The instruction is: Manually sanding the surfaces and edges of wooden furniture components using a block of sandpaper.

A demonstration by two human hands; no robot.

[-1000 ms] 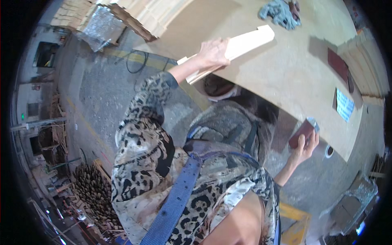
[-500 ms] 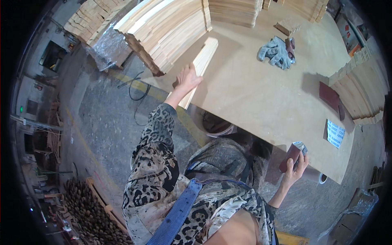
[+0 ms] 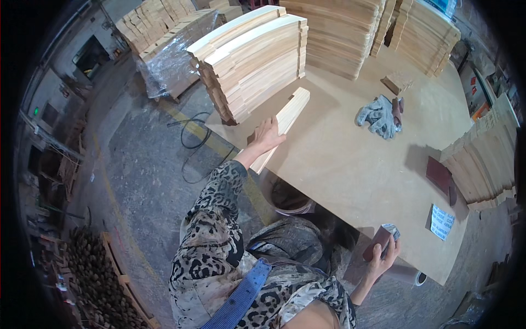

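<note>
At the near-left edge of the counter (image 3: 339,170), a pale wooden piece (image 3: 294,111) is gripped by the left hand (image 3: 266,136), whose fingers are laid across its top and curled over its side. The piece is slanted away from the body, its far end placed above the counter and its near end projected past the edge (whether it is rested on the surface or held just above cannot be told). By the right hand (image 3: 382,257), a reddish-brown block (image 3: 377,245) with a printed, pale end is held near the front edge, pinched between the thumb and the bent fingers; the 2 hands are kept well apart.

Just beyond the wooden piece, a stack of similar pieces (image 3: 263,68) is set on the counter's left side. Farther back, 2 more stacks are seen, 1 in the middle (image 3: 334,38) and 1 toward the right (image 3: 424,41), and another stack (image 3: 485,156) is stood at the right edge. Near the centre, grey gloves (image 3: 377,117) are laid down, with a small wooden block (image 3: 393,84) placed behind them. Beside the right-edge stack, a dark red sheet (image 3: 440,174) is seen, and nearer the front a blue-and-white printed sheet (image 3: 440,222) is laid.

Below the counter's edge, a bucket (image 3: 308,208) is partly hidden. On the grey floor (image 3: 139,175), a black cable (image 3: 189,146) is looped, and farther off a stack of wood is wrapped in clear plastic (image 3: 170,71).
</note>
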